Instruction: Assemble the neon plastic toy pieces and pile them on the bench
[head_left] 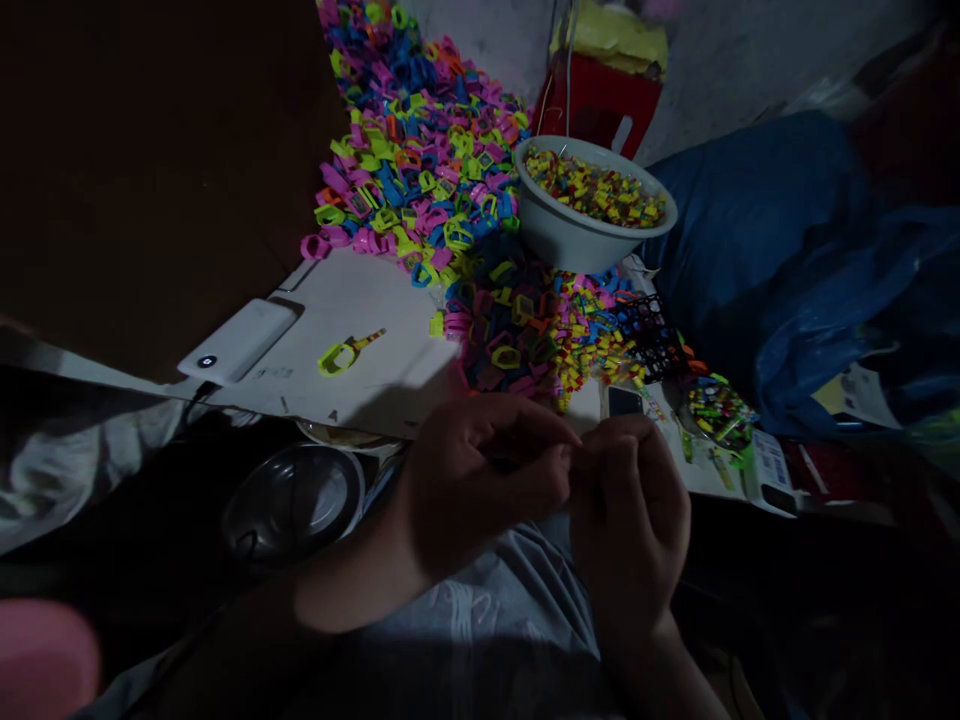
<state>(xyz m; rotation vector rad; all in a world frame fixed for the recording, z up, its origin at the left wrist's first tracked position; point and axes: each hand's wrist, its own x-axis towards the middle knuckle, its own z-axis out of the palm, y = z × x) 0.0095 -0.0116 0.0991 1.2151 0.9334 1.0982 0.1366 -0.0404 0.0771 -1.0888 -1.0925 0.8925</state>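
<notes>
My left hand [487, 480] and my right hand [634, 500] meet fingertip to fingertip over my lap, at the table's front edge. Both are closed in a pinch; whatever lies between the fingertips is too small and dark to make out. Beyond them, a heap of pink, yellow, blue and orange plastic pieces [420, 170] covers the back of the white table [315, 310]. Small yellow and red pieces [592, 345] are piled just past my right hand. A yellow ring-shaped piece with a striped strip [341, 357] lies alone on the left.
A grey bowl [585, 240] full of small pieces stands at the back, before a red box [600, 105]. Blue bags [757, 240] bulge on the right. A white power bank [240, 340] lies on the left. A small dish of beads [716, 410] sits at the right.
</notes>
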